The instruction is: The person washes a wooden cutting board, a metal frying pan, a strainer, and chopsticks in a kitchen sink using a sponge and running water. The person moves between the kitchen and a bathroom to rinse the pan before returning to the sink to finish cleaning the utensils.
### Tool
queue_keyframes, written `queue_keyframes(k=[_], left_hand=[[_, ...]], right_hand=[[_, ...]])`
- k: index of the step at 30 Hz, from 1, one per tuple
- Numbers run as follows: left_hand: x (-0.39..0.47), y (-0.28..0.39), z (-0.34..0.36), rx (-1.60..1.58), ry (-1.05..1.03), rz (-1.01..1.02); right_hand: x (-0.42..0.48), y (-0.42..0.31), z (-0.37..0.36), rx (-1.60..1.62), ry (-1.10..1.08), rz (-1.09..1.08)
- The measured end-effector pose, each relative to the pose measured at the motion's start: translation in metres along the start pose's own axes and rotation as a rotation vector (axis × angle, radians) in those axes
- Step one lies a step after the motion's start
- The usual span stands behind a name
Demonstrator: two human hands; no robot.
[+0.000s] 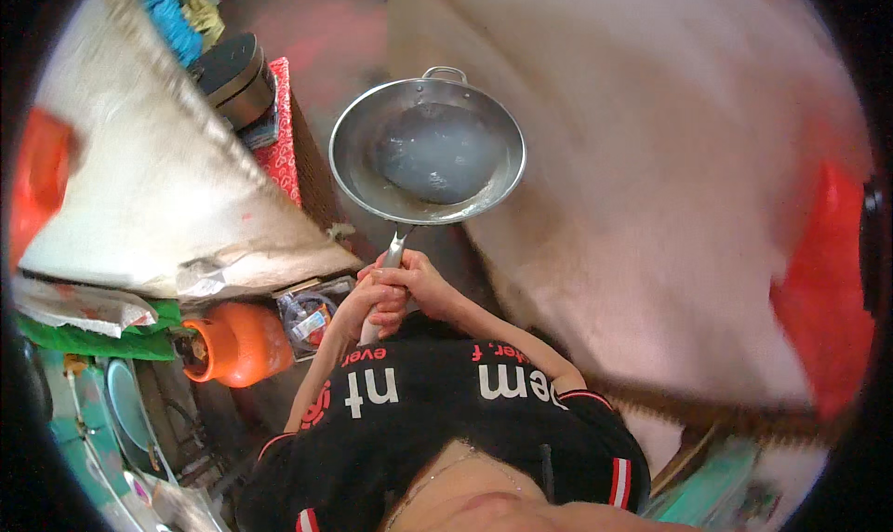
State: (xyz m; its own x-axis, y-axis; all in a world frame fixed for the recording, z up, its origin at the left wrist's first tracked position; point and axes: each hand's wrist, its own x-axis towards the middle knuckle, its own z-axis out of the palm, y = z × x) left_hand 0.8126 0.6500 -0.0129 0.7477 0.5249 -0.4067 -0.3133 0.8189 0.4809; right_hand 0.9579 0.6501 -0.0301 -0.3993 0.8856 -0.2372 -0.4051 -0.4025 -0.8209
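Note:
A metal wok (pixel 349 183) is held out in front of my body, with cloudy greyish liquid (pixel 443 155) pooled in its bowl. Its small loop handle (pixel 446 71) points away from me, and its long handle (pixel 395 247) runs back toward my chest. Both hands grip that long handle. My left hand (pixel 380 305) wraps it nearer my body, while my right hand (pixel 415 277) closes around it nearer the bowl, the two hands touching each other.
To the left, an orange gas cylinder (pixel 244 344) lies near a box (pixel 314 319) of small items. Beyond a pale cloth (pixel 153 169), a dark-lidded metal container (pixel 241 85) stands on a red patterned cover (pixel 280 169). A broad pale surface (pixel 628 183) fills the right side.

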Motion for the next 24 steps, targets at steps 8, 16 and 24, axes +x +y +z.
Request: queue_keyframes(k=[8,16,24], left_hand=[[0.135,0.139,0.017,0.018,0.156,0.214],[0.257,0.314,-0.054,-0.145,0.085,0.349],[0.343,0.513,-0.117,-0.199,0.14,0.578]], right_hand=[[0.157,-0.136,-0.084,-0.067,-0.156,0.143],[0.377,-0.228,-0.136,0.024,-0.33,0.392],[0.616,-0.324,-0.138,-0.158,-0.444,0.328]])
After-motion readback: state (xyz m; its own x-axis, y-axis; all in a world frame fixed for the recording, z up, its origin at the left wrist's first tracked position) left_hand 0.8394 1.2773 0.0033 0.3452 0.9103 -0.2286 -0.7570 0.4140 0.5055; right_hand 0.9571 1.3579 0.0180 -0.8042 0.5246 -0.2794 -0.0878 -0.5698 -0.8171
